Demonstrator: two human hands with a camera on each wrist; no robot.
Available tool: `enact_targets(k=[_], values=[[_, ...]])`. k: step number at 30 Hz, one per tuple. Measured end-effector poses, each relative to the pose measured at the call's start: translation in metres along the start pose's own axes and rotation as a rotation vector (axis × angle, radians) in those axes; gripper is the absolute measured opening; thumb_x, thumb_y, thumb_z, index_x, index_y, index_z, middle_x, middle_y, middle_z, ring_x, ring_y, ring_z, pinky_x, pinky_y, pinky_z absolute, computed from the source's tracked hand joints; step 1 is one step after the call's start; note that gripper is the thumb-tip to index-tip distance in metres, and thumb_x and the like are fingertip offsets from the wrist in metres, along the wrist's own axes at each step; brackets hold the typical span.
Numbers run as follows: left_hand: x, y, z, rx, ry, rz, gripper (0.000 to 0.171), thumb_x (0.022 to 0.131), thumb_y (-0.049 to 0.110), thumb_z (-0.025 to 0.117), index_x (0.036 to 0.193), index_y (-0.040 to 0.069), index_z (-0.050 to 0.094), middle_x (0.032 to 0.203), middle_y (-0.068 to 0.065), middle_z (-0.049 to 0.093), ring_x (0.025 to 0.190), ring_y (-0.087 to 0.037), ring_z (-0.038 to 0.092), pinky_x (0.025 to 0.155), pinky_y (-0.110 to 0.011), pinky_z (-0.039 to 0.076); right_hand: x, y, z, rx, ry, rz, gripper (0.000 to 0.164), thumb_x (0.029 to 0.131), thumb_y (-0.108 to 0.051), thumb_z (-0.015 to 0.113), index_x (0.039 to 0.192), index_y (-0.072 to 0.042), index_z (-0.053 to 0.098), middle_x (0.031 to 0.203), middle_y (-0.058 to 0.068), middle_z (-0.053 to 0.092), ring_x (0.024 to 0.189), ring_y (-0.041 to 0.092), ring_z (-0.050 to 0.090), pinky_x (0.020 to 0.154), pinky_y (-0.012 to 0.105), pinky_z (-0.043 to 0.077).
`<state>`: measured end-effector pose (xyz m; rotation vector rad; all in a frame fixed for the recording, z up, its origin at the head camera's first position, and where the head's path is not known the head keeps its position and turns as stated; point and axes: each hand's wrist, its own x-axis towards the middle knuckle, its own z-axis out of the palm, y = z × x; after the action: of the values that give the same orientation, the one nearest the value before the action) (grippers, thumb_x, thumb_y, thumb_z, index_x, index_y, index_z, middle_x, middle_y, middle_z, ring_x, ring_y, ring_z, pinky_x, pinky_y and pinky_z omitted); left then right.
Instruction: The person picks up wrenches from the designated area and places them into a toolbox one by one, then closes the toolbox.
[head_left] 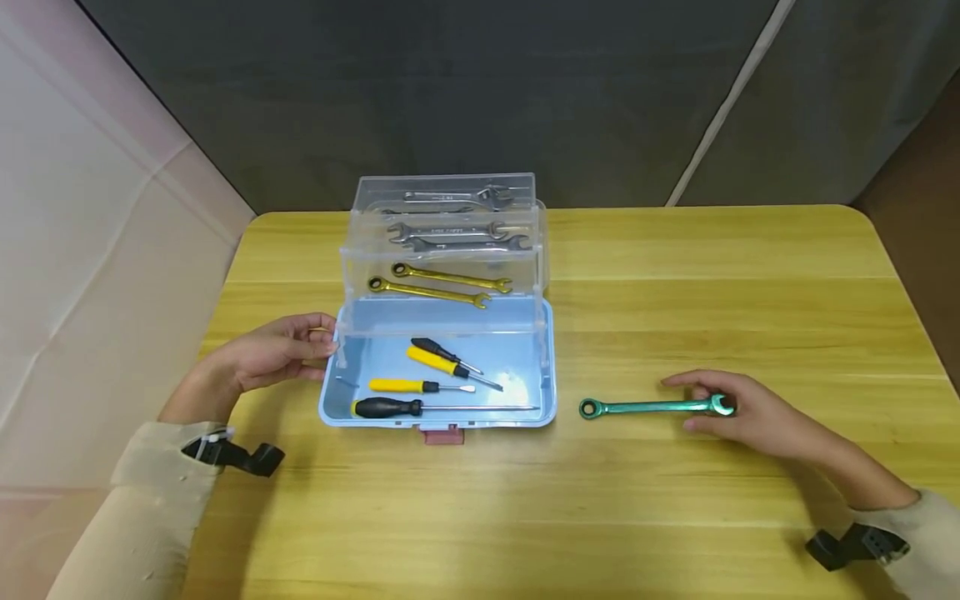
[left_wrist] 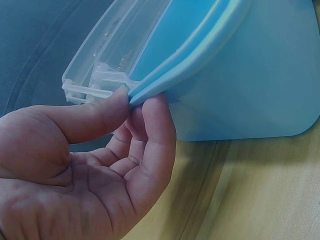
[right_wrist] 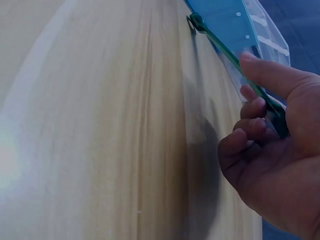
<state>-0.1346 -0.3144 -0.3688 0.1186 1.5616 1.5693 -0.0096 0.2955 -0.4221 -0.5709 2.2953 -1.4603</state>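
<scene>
My left hand (head_left: 281, 354) pinches the left rim of a blue toolbox (head_left: 550, 358) between thumb and fingers; the left wrist view shows the thumb on top of the rim (left_wrist: 165, 82). In my right hand (head_left: 750, 412) is a green combination wrench (head_left: 652, 407), gripped near its open-jaw end. Its ring end points left toward the box, and a shadow falls on the table below it in the right wrist view. Inside the box lie a long black screwdriver (head_left: 386, 407), a yellow-handled screwdriver (head_left: 397, 385), another yellow one (head_left: 431, 360) and a small black-handled one (head_left: 429, 345).
Clear plastic trays (head_left: 442, 182) fold up behind the box. They carry gold wrenches (head_left: 427, 290), silver open-end wrenches (head_left: 450, 232) and an adjustable wrench (head_left: 491, 197). A red latch (head_left: 444, 437) sits at the front. A dark curtain (head_left: 480, 92) hangs beyond the wooden table (head_left: 712, 292).
</scene>
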Motion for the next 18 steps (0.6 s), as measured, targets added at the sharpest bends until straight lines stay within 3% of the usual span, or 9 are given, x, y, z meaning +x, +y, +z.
enact_targets(k=[6, 13, 18], values=[[0.0003, -0.0003, -0.0005, -0.01, -0.012, 0.004, 0.014, 0.105, 0.0, 0.051, 0.116, 0.009, 0.055, 0.104, -0.001, 0.068, 0.095, -0.016, 0.07, 0.085, -0.032, 0.06, 0.0008, 0.0022, 0.0015, -0.016, 0.003, 0.011, 0.029, 0.097, -0.001, 0.067, 0.125, -0.007, 0.07, 0.112, 0.002, 0.072, 0.089, 0.01, 0.059, 0.07, 0.023, 0.05], [-0.0004, 0.0006, -0.0004, -0.006, -0.009, -0.004, 0.013, 0.105, 0.001, 0.051, 0.116, 0.009, 0.054, 0.104, -0.001, 0.068, 0.095, -0.016, 0.07, 0.085, -0.032, 0.06, 0.0024, 0.0046, 0.0053, -0.024, 0.053, -0.023, 0.027, 0.096, 0.005, 0.065, 0.119, -0.008, 0.073, 0.099, 0.006, 0.07, 0.077, 0.012, 0.051, 0.063, 0.026, 0.045], [0.0002, -0.0004, -0.001, -0.009, -0.008, 0.004, 0.013, 0.105, 0.0, 0.051, 0.115, 0.009, 0.054, 0.103, -0.001, 0.068, 0.094, -0.016, 0.07, 0.084, -0.032, 0.06, 0.0021, 0.006, 0.0073, -0.027, 0.086, -0.033, 0.027, 0.094, 0.006, 0.066, 0.117, -0.007, 0.074, 0.098, 0.006, 0.07, 0.079, 0.011, 0.052, 0.064, 0.025, 0.045]])
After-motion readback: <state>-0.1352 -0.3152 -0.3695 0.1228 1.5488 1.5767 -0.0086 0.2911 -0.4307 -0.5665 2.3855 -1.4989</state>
